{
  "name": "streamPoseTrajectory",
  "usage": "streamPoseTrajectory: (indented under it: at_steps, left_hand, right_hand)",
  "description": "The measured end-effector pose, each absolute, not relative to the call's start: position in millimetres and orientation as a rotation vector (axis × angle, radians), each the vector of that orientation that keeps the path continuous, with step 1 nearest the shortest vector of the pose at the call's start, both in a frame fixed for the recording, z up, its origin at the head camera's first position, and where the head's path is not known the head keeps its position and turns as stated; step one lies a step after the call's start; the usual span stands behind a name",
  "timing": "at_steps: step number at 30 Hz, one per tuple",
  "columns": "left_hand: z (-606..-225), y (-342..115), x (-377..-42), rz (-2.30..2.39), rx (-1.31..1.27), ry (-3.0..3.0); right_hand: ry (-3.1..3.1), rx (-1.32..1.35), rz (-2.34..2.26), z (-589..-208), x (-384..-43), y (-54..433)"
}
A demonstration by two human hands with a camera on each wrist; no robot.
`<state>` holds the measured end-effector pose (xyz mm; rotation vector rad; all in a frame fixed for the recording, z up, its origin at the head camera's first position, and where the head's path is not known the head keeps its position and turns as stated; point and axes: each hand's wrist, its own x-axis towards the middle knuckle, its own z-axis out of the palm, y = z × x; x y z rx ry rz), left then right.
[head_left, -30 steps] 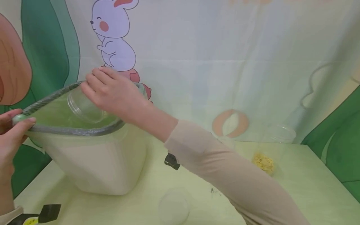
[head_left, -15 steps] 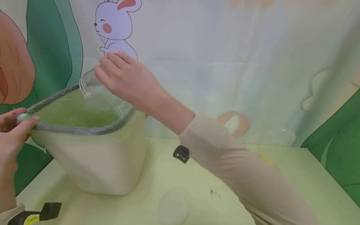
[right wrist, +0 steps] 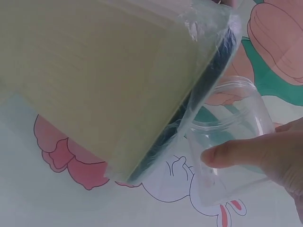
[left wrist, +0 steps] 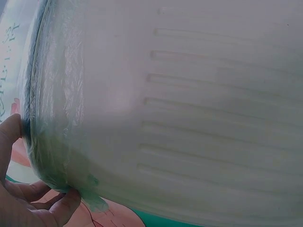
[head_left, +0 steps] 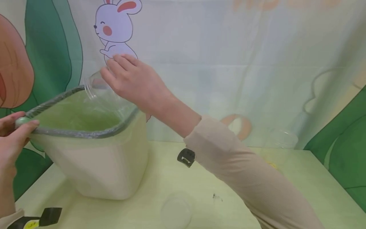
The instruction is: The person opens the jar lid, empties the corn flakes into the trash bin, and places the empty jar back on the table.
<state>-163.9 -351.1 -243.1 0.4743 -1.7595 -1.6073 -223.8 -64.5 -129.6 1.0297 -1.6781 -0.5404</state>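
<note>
Clear jar (right wrist: 232, 126): your right hand (head_left: 137, 79) holding it tilted toward lined bin (head_left: 88, 165), likely for emptying; left hand (head_left: 14, 136) gripping rim (head_left: 77, 133), likely steadying.

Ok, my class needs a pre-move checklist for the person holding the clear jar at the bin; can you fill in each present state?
1. Left hand grips the bin at one corner: ok.
2. Right hand holds the clear jar: ok.
3. Jar tilted, mouth toward the bin's opening: ok.
4. Bag folded over the rim: ok.
5. Table free of specks: not ok, dark specks show.
6. Amount of yellow pieces: cannot tell, sleeve hides most.
</note>
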Motion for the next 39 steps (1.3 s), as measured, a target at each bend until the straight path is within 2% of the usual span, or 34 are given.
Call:
streamPoseTrajectory:
  at_steps: [32, 35, 36, 39]
  left_hand:
    - [-235, -346, -157, -1.614, 0.492, -1.730]
    - [-237, -350, -159, -1.607, 0.499, -1.742]
    - [-252, -375, -173, -1.575, 0.466, -1.771]
    - [-253, -376, -174, -1.571, 0.474, -1.771]
  right_hand:
    - [-1.819, 1.013, -0.426, -135, -216, -42]
    - [-1.832, 1.003, -0.416, -136, -215, -40]
    - [-1.841, 0.999, -0.413, -136, -214, -39]
    - [-1.875, 0.989, -0.396, -136, -214, -35]
